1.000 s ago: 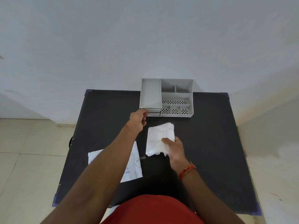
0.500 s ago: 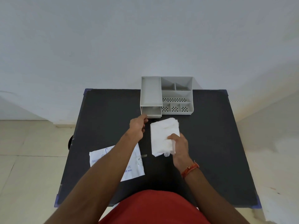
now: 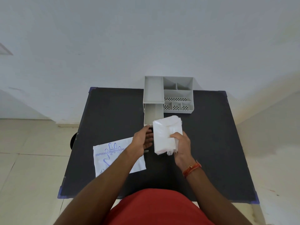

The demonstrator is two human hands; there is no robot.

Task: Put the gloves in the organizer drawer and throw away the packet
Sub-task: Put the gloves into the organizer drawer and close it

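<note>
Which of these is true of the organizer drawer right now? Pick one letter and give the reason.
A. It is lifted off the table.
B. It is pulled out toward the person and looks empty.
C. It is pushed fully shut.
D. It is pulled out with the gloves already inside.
B: the drawer stands pulled out and bare inside, while the right hand holds the gloves in front of it.

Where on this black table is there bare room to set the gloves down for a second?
Bare: the table right of the right hand, up to the organizer, and the far-left stretch beyond the packet. Crowded: the middle, where the open drawer, left hand and gloves meet.
</note>
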